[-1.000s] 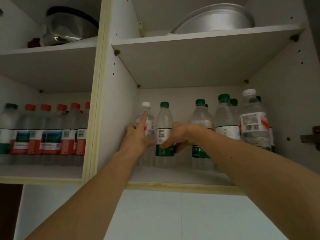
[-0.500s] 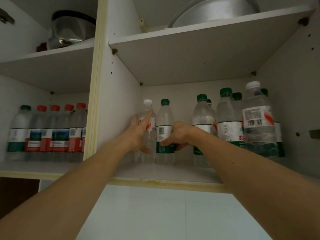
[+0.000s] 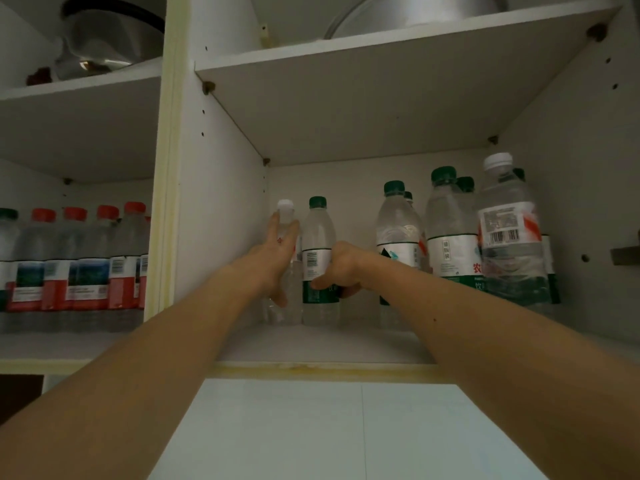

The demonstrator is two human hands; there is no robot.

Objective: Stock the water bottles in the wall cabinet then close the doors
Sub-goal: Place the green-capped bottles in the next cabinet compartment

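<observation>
In the right compartment of the open wall cabinet (image 3: 311,344), a white-capped water bottle (image 3: 285,207) stands against the left wall. A green-capped bottle (image 3: 317,237) stands upright right beside it. My left hand (image 3: 273,261) lies against the front of the white-capped bottle, its fingers straight and reaching up to the bottle's neck. My right hand (image 3: 341,268) grips the green-capped bottle at its label, thumb in front and fingers curled round the right side. Both bottles stand on the shelf.
Several more green-capped bottles (image 3: 450,237) and a larger white-capped one (image 3: 509,244) fill the right side of this shelf. Red-capped bottles (image 3: 86,265) line the left compartment. A pot (image 3: 110,36) and a metal pan (image 3: 408,12) sit on the upper shelves. No door is in view.
Both hands stay on the same two bottles. The view has drifted, with the bottles now sitting a little deeper on the shelf.
</observation>
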